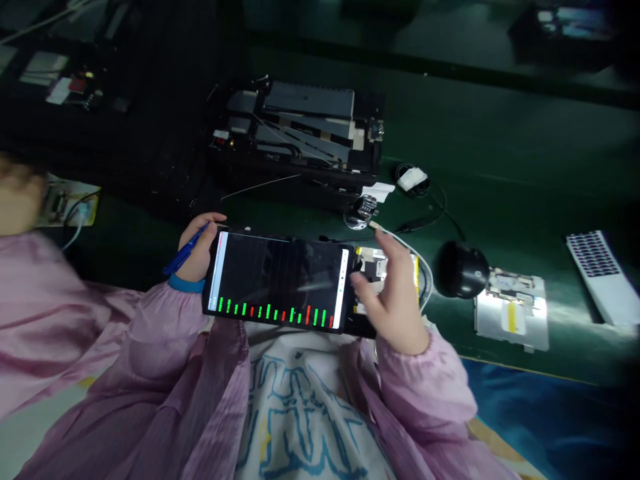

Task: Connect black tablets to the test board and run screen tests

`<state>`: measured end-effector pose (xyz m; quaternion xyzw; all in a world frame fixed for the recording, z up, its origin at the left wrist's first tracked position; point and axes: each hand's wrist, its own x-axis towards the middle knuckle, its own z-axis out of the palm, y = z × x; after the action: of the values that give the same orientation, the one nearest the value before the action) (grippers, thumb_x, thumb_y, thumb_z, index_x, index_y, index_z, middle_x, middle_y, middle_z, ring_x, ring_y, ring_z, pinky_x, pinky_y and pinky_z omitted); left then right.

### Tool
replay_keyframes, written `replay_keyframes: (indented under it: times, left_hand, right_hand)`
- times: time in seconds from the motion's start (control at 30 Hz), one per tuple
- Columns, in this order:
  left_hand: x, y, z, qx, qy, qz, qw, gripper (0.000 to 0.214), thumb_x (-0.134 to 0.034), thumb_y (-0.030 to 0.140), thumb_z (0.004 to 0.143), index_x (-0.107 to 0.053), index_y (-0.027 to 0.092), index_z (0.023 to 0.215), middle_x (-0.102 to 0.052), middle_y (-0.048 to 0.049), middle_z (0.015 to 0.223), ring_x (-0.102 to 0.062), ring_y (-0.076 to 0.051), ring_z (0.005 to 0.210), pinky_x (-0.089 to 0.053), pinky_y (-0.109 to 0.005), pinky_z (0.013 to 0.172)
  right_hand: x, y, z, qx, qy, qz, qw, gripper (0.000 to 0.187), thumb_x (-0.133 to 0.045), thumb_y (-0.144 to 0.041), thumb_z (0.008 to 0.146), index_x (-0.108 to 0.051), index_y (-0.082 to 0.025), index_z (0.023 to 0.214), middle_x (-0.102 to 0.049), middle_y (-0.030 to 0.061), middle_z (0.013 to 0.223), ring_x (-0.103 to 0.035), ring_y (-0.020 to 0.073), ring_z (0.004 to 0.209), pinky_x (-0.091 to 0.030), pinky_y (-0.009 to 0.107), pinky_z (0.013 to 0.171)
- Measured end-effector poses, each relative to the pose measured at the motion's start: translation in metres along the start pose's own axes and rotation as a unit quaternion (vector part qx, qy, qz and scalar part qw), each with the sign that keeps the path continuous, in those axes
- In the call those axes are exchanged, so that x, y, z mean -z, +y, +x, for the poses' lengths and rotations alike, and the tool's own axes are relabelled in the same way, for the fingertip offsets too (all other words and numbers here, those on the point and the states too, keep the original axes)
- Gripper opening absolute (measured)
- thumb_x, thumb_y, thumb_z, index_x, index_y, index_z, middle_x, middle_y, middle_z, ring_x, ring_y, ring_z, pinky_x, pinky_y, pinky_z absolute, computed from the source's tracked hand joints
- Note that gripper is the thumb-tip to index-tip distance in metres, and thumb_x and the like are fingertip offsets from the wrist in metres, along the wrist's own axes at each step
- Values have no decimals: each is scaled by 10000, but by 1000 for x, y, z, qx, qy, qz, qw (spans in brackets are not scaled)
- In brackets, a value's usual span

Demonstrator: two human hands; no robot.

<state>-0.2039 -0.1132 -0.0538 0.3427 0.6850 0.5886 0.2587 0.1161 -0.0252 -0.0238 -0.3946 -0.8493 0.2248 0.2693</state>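
Note:
My left hand (196,252) grips the left end of a tablet screen (280,280), with the thumb along its edge. A blue pen (186,251) is tucked in the same hand. The screen is dark, with a row of green and red bars along the side nearest me and a white strip at its right end. My right hand (399,303) is slightly blurred over the screen's right end, thumb and fingers apart. Partly hidden beneath it lies an opened device board (373,263) with yellow edges. A white cable (407,248) curves behind my right fingers.
A black box (295,167) of grey device parts stands behind the screen. Nearby are a round metal piece (361,212), a coiled black cable (413,180), a black rounded object (463,270), a silver opened device (513,310) and a white slotted strip (603,277). Another person's blurred hand (20,197) is at left.

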Motion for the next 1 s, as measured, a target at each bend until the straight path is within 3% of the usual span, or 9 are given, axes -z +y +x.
replay_keyframes:
  times: [0.13,0.23,0.3,0.57,0.8,0.93,1.0]
  left_hand:
    - [0,3,1,14,10,-23,1000,265,-656,444,803,-698,213,924,-685,-26,804,-628,-161,703,-494,-265,636]
    - [-1,7,1,25,19,-37,999,258,-678,447,784,-705,220,904,-697,-26,802,-627,-152,690,-494,-250,614]
    - [-2,10,1,38,25,-38,998,270,-681,458,778,-702,223,908,-702,-28,795,-626,-160,683,-497,-260,605]
    - [-12,20,5,5,39,10,999,299,-686,492,749,-711,214,856,-692,-19,745,-608,-174,675,-481,-291,630]
    - [-20,26,9,11,57,30,998,187,-668,432,748,-723,255,766,-679,1,756,-587,-178,687,-457,-311,659]
    - [-21,29,8,22,58,35,997,175,-660,410,758,-724,255,805,-677,10,732,-577,-170,673,-444,-298,640]
    - [-21,29,9,31,65,35,997,181,-669,410,747,-721,250,814,-680,16,732,-574,-163,664,-440,-286,623]
  right_hand:
    - [17,41,27,6,-89,-62,994,469,-446,-151,864,-492,-201,1329,-546,152,1289,-542,312,1180,-469,528,976]
    - [14,55,41,62,-169,-111,977,418,-488,-81,794,-622,-211,1168,-564,127,1282,-542,312,1159,-475,526,956]
    - [8,60,45,93,-192,-97,972,375,-514,-73,768,-653,-212,1088,-585,115,1247,-529,302,1164,-462,522,972]
    - [4,87,50,89,-156,4,984,240,-523,-104,769,-651,-190,952,-601,108,1129,-562,263,1093,-475,473,961]
    - [8,78,47,69,-201,-50,976,363,-628,-207,754,-601,-208,1116,-523,126,1281,-466,336,1216,-391,578,1025]
    - [37,83,36,55,-193,-52,978,396,-597,-251,822,-543,-197,1211,-443,144,1408,-374,334,1335,-363,570,1071]
    - [60,92,21,22,-149,-43,988,337,-533,-248,871,-544,-199,1204,-507,141,1341,-457,303,1275,-419,513,1037]
